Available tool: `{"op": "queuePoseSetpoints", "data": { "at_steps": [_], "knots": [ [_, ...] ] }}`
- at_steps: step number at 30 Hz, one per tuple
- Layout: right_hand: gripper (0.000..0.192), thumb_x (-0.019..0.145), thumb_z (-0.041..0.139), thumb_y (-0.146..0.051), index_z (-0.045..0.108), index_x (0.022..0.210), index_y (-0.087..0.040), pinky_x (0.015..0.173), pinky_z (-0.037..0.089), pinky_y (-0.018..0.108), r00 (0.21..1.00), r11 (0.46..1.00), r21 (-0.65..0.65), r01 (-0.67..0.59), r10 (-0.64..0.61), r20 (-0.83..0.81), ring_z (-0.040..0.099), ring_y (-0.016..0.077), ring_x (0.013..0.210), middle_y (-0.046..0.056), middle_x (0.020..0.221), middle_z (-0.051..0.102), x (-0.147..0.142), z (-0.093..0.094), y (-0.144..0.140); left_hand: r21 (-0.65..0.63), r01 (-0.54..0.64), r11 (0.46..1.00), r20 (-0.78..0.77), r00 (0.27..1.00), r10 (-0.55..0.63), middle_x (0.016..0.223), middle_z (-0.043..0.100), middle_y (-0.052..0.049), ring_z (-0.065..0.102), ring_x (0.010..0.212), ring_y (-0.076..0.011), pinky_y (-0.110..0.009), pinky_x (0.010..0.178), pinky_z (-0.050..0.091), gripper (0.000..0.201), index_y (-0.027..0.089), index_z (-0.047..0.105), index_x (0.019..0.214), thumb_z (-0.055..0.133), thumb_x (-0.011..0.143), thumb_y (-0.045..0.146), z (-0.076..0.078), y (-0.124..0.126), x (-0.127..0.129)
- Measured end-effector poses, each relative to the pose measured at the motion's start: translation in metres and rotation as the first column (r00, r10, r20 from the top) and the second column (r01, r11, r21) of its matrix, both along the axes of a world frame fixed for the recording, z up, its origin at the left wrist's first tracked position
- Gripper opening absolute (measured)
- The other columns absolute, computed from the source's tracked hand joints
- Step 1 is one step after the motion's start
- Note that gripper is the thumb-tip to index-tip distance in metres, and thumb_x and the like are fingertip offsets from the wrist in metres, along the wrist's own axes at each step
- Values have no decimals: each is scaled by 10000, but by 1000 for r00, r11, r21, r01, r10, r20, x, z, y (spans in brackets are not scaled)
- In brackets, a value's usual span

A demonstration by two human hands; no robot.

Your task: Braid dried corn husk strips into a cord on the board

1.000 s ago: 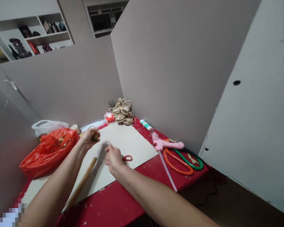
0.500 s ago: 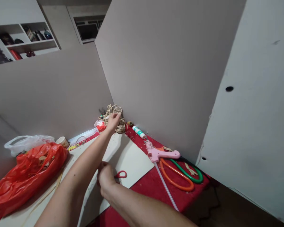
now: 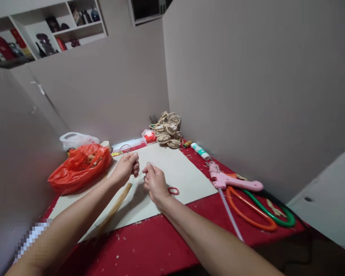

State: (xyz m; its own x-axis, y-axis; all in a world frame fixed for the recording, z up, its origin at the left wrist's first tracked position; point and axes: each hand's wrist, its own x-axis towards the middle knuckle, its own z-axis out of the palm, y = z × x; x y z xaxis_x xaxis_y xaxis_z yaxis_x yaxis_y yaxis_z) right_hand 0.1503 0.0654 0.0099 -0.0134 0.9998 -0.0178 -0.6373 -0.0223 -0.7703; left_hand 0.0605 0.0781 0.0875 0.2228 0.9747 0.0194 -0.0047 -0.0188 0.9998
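Left hand [image 3: 128, 165], right hand [image 3: 156, 181]: fingers curled, contents indiscernible. Straw bundle [image 3: 117, 204], left hand's seven o'clock: lower end blurred.

Tan strand bundle [image 3: 120, 201], slender, slanted, above white sheet [image 3: 189, 174]

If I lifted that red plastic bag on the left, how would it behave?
The red plastic bag would probably flop, since its film looks thin and wrinkled. Tan pieces show at its open top, so tipping might spill some. It seems unlikely to roll, lying slumped and wide.
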Motion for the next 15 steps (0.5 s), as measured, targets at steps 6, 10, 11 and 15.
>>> {"op": "queuePoseSetpoints", "data": {
  "at_steps": [6, 10, 11, 15],
  "knots": [
    [416, 742, 606, -568, 480, 646, -183, 310, 168, 143, 1000, 991, 127, -30, 30, 3, 163, 21, 320, -137, 385, 220, -2, 7, -12, -30, -110, 993, 63, 992, 112, 733, 649, -35, 519, 519, -71, -210, 502, 420, 262, 131, 606, 699, 796, 591, 276, -14, -46, -32],
    [427, 752, 606, -577, 502, 661, -173, 313, 176, 140, 990, 972, 185, -143, 138, 43, 164, 18, 325, -134, 398, 220, -3, 9, -18, -92, -144, 985, 128, 980, 155, 958, 660, -74, 590, 790, -129, -247, 703, 460, 334, 154, 689, 930, 778, 633, 278, -27, -59, -38],
    [431, 748, 611, -579, 496, 655, -173, 312, 171, 139, 981, 965, 178, -195, 187, 57, 161, 16, 324, -133, 398, 223, -3, 9, -20, -91, -118, 989, 137, 982, 130, 965, 655, -81, 585, 828, -139, -255, 739, 454, 311, 150, 694, 936, 745, 681, 321, -30, -60, -38],
    [458, 719, 646, -582, 435, 636, -184, 309, 160, 135, 924, 918, 103, -382, 376, 76, 152, 10, 321, -136, 401, 239, -2, 11, -25, -67, 40, 997, 222, 975, -24, 741, 590, -31, 531, 706, -111, -262, 752, 440, 283, 132, 663, 727, 638, 786, 408, -43, -59, -36]
  ]
}}
